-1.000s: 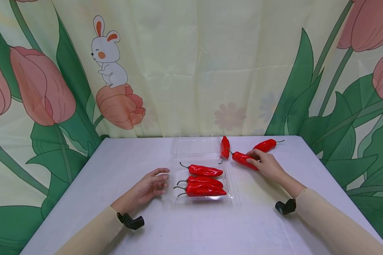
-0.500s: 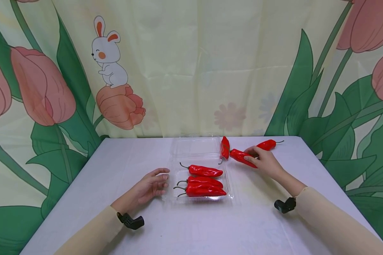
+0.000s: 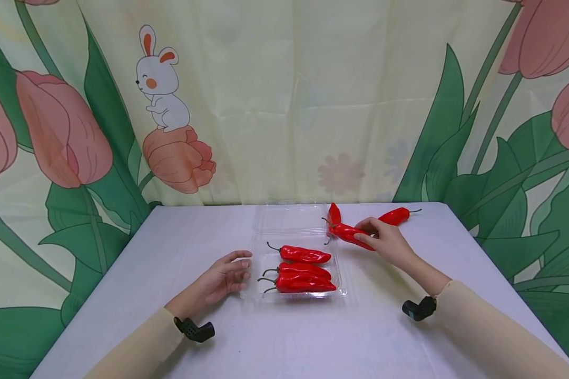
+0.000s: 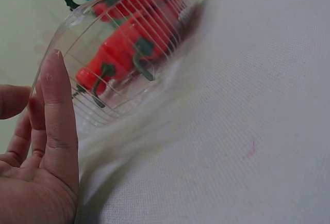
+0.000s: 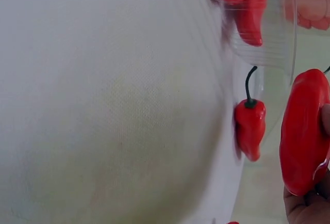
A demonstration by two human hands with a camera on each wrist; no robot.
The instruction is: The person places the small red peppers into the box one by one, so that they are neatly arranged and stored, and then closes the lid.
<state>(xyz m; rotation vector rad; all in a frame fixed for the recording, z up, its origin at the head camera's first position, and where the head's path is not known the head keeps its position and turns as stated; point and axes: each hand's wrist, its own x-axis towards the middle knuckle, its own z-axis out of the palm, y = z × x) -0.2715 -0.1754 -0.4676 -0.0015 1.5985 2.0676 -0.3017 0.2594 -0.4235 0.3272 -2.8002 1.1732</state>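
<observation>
Here's the right hand [image 3: 386, 241], thumb and fingers pinching 1 red pepper [image 3: 348, 235] toward its tip end, stem [image 3: 326, 221] aimed left. The pepper is just right of the box [image 3: 340, 271], in front of the rear pepper [image 3: 334, 212], and it looks lifted off the cloth [image 3: 384, 326]. Whether those 2 touch, I can't tell. Glossy skin, so I'd call it smooth and a bit slippery; probably light, too, and firm enough for a gentle pinch. Best hold, I'd say: across the thick body. That thin stem might bend or snap. Over on the left, the left hand [image 3: 225, 276] is relaxed beside the box, gripping nothing. Clear plastic there, likely thin and flexible, so only a light touch. Inside, at least 3 boxed peppers [image 3: 305, 254] lie crosswise, stems left.
</observation>
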